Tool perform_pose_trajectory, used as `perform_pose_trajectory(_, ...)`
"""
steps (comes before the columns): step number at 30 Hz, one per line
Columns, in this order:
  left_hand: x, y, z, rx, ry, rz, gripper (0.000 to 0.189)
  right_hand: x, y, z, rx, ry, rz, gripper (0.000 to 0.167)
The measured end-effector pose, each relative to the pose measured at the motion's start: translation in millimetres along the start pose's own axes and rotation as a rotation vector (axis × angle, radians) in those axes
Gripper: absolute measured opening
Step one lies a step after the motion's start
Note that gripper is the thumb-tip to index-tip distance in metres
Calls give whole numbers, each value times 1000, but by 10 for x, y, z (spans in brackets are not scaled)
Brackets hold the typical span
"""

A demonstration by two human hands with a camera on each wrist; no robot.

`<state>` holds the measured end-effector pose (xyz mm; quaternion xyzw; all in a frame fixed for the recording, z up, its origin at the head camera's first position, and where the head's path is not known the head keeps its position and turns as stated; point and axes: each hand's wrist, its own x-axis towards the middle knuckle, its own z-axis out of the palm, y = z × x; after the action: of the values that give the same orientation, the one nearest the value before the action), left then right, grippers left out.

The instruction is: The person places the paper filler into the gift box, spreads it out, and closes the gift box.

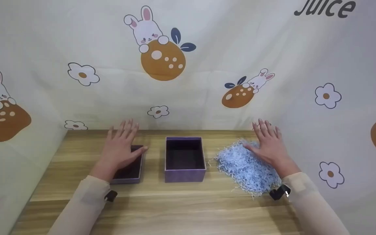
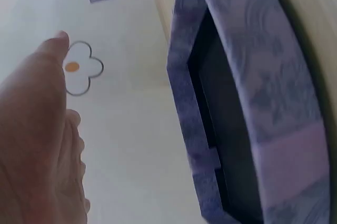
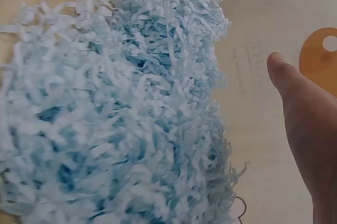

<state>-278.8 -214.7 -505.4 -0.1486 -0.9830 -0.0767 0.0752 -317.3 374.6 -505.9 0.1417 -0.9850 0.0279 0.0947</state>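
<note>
My left hand [image 1: 119, 148] is spread above a shallow purple box lid [image 1: 127, 179] with a dark inside, hiding part of it. In the left wrist view the lid [image 2: 284, 76] shows a patterned purple wall, and the hand [image 2: 37, 129] is apart from it. At the middle of the table stands a deep purple box [image 1: 184, 175], its top uncovered and its inside dark. On the right lies a heap of light blue shredded paper [image 1: 243, 169]. Over its far right side my right hand [image 1: 269, 148] is held with fingers straight; the right wrist view shows the hand [image 3: 305, 113] apart from the heap.
A wood-grain table [image 1: 175, 209] bears everything. Behind it and along both sides hangs a pale cloth [image 1: 201, 98] printed with rabbits, oranges and flowers. A few loose paper shreds lie around the heap.
</note>
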Motion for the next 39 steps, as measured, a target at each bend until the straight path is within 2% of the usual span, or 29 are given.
perform_pose_trajectory(5,13,139,40,-30,3,56,104,-205,51,41,31,-5,8,108)
perform_pose_trajectory(13,39,334,157,-70,49,142,102,-500,96,201,94,62,-26,105)
perform_pose_trajectory(17,40,420,205,-88,44,188,104,-630,60,282,180,58,1,103)
perform_pose_trajectory(22,54,519,255,-158,23,266,108,-773,-26,406,323,109,-20,101)
perform_pose_trajectory(30,69,635,315,-292,-47,351,113,-829,-56,618,404,123,-102,111)
perform_pose_trajectory(34,76,654,344,-325,-76,352,116,-821,-51,684,413,96,-139,117)
perform_pose_trajectory(39,76,650,369,-351,-97,345,118,-814,-23,739,429,59,-137,117)
